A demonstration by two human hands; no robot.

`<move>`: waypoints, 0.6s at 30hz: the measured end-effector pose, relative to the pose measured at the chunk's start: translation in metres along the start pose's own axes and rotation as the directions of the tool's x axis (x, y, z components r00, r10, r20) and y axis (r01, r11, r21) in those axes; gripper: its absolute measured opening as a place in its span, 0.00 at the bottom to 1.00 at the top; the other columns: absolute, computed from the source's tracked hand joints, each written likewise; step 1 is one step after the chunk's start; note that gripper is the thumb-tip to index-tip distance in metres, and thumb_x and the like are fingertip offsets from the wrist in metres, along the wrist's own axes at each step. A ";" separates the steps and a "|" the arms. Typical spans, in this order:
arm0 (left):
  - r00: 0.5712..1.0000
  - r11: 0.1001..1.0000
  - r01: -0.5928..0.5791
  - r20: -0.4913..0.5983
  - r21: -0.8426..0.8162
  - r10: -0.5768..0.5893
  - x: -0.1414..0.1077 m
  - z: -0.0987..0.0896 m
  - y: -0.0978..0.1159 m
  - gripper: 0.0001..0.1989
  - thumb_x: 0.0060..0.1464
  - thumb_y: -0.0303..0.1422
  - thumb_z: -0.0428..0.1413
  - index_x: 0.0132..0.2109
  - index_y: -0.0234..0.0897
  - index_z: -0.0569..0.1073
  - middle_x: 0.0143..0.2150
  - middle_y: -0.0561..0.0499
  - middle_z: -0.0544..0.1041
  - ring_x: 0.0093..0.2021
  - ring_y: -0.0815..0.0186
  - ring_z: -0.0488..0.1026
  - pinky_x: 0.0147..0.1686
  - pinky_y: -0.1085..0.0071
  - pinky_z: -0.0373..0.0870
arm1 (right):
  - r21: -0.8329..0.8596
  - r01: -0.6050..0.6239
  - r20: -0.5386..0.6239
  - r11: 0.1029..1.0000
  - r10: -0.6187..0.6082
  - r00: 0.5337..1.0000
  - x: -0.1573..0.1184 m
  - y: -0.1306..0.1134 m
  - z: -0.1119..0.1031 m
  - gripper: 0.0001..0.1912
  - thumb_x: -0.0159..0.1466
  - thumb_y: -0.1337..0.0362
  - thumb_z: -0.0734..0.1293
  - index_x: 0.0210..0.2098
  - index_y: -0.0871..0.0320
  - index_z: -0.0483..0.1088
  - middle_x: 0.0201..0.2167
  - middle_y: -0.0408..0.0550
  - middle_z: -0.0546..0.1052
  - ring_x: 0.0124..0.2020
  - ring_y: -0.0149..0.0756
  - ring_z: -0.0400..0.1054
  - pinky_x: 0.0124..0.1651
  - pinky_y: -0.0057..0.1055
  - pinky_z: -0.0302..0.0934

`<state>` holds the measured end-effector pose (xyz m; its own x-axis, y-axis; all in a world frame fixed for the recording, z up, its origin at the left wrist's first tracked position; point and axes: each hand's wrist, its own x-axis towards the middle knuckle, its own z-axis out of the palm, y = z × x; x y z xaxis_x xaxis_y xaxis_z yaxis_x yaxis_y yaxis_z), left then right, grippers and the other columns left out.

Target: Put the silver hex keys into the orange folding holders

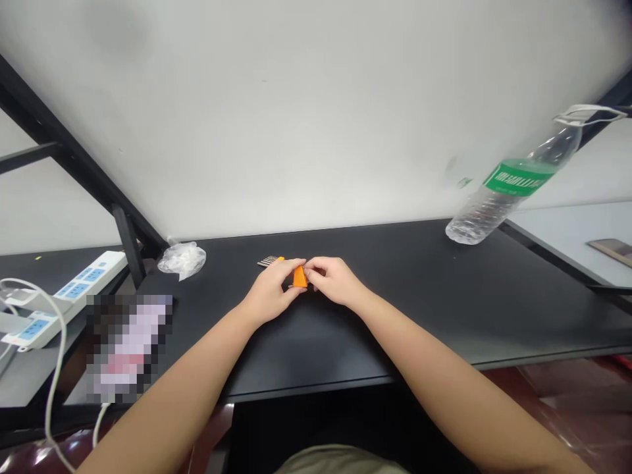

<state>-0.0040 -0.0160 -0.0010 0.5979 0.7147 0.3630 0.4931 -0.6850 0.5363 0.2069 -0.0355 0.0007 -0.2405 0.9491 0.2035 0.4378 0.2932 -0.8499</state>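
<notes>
Over the middle of the black table, my left hand (271, 289) grips a small orange plastic piece (299, 276), tapered like a wedge, between thumb and fingers. My right hand (333, 280) is closed in a pinch against the right side of that piece. What its fingertips hold is too small and partly hidden to make out. Just behind my left hand lie several thin grey rods (267, 261) side by side, with a bit of orange at their right end; my fingers cover part of them.
A crumpled clear plastic bag (182, 260) lies at the back left. A blurred-out phone (133, 342) with a white cable is at the left edge, beside a white power strip (74, 296). At the right, a large clear bottle with a green label (518, 176) stands near the wall.
</notes>
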 end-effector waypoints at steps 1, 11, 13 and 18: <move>1.000 1.000 -0.008 0.011 0.006 0.008 0.000 0.000 0.001 0.25 0.61 0.36 0.60 0.64 0.44 0.68 0.61 0.47 0.76 0.59 0.56 0.74 0.60 0.56 0.71 | 0.000 -0.014 -0.009 1.000 0.014 1.000 0.000 0.001 0.000 0.10 0.65 0.64 0.62 0.32 0.56 0.75 0.28 0.42 0.76 0.28 0.33 0.66 0.33 0.29 0.59; 0.997 0.984 0.054 0.044 0.167 -0.062 0.002 0.000 -0.003 0.23 0.61 0.33 0.59 0.62 0.43 0.69 0.57 0.46 0.77 0.55 0.54 0.75 0.58 0.54 0.71 | -0.097 -0.235 -0.090 0.967 0.227 0.970 0.002 -0.001 -0.010 0.10 0.58 0.64 0.62 0.26 0.56 0.75 0.22 0.42 0.76 0.25 0.33 0.66 0.30 0.28 0.58; 0.996 0.981 0.080 0.033 0.175 -0.087 0.001 -0.001 -0.006 0.23 0.61 0.34 0.59 0.62 0.43 0.69 0.56 0.46 0.77 0.54 0.54 0.75 0.56 0.55 0.72 | -0.123 -0.265 -0.111 0.956 0.252 0.961 0.002 0.000 -0.015 0.11 0.58 0.64 0.61 0.25 0.56 0.74 0.22 0.42 0.76 0.25 0.33 0.67 0.30 0.28 0.58; 0.991 0.981 0.126 0.014 0.146 -0.130 0.000 0.000 -0.009 0.24 0.61 0.34 0.59 0.63 0.45 0.69 0.55 0.47 0.77 0.51 0.57 0.76 0.52 0.58 0.74 | -0.368 -0.290 -0.129 0.883 0.260 0.957 0.008 0.011 -0.025 0.09 0.59 0.63 0.64 0.27 0.55 0.76 0.26 0.44 0.79 0.27 0.35 0.68 0.31 0.29 0.57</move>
<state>-0.0087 -0.0096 -0.0057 0.5374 0.7955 0.2800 0.6517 -0.6025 0.4607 0.2311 -0.0223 0.0049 -0.0040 0.9993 0.0363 0.7752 0.0260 -0.6312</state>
